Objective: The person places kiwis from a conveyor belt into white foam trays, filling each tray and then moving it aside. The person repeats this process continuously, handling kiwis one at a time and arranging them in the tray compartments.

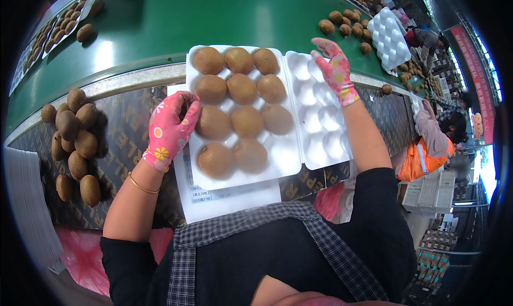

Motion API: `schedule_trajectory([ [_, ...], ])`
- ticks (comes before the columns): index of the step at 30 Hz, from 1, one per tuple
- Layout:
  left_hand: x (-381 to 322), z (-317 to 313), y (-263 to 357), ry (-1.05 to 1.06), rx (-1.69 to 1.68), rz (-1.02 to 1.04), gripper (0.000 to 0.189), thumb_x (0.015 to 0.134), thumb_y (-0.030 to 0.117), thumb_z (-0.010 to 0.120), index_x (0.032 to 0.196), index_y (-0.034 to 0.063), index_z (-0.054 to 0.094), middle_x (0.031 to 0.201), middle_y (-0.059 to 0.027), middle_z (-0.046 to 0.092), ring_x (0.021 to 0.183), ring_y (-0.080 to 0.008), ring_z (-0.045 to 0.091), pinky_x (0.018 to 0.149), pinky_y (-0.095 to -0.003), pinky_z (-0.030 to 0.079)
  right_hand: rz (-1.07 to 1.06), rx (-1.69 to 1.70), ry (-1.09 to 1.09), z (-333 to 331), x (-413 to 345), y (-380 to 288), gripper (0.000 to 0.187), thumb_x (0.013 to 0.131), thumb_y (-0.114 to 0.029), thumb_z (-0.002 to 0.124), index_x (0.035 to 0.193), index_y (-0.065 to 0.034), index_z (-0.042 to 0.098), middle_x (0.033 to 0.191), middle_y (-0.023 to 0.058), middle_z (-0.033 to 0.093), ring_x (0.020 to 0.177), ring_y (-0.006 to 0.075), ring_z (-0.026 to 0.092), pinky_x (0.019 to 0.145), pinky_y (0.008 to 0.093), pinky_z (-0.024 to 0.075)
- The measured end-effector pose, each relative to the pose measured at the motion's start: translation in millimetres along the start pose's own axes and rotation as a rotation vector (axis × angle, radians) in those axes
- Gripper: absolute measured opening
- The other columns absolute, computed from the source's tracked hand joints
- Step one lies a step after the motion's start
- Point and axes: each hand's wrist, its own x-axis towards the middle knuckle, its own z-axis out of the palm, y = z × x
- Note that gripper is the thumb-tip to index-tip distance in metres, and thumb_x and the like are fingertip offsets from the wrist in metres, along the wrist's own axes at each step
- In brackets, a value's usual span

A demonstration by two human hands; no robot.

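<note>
A white foam tray lies before me, its left half filled with kiwifruit in rows of cups. The near right cup of that half shows bare foam. Joined along its right edge is a second cupped half, without fruit. My left hand, in a pink flowered glove, is at the tray's left edge with its fingers curled beside the kiwifruit; whether anything is inside them is hidden. Over the far right part of the second half, my right hand is raised in a matching glove, thumb and fingers apart, holding nothing.
Loose kiwifruit are piled on the dark printed board at left. Beyond runs a green conveyor belt with more kiwifruit and a foam tray. A printed sheet lies under my tray. A co-worker in an orange vest is at right.
</note>
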Motion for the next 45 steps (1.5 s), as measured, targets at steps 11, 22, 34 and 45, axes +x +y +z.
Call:
schedule_trajectory([
  [11,-6,-4,6,-0.016,-0.004,-0.042,0.013,0.097,0.014,0.07,0.103,0.0023,0.071,0.09,-0.0115,0.072,0.079,-0.0242,0.071,0.075,-0.0345,0.057,0.404,-0.497,0.05,25,159,170,0.083,0.088,-0.034,0.077,0.161,-0.0135,0.043,0.16,0.0243,0.042,0.151,0.0409,0.038,0.125,0.0434,0.0316],
  [22,-2,-3,2,-0.007,-0.02,0.006,0.018,0.101,0.018,0.069,0.105,0.0,0.071,0.091,-0.0126,0.075,0.083,-0.0196,0.074,0.08,-0.0326,0.057,0.112,0.164,-0.146,4,49,48,0.065,0.091,-0.022,0.083,0.148,-0.009,0.056,0.142,0.0119,0.061,0.133,0.0256,0.058,0.114,0.0367,0.0458],
  [34,5,-1,-19,-0.009,-0.023,0.107,0.021,0.103,0.02,0.066,0.111,0.0006,0.071,0.094,-0.0098,0.076,0.086,-0.0153,0.071,0.082,-0.0309,0.056,-0.303,0.001,-0.382,-15,-159,-113,0.046,0.075,-0.014,0.088,0.116,-0.0111,0.069,0.141,0.011,0.066,0.136,0.0351,0.056,0.116,0.0493,0.0432],
  [45,0,2,-6,0.046,0.012,0.102,0.025,0.106,0.026,0.062,0.114,0.0027,0.069,0.096,-0.0167,0.076,0.088,-0.0262,0.074,0.081,-0.0363,0.056,0.816,0.687,0.135,-154,-238,19,0.084,0.099,-0.073,0.054,0.148,-0.0048,0.058,0.134,0.0132,0.069,0.121,0.0253,0.067,0.103,0.0403,0.0537],
])
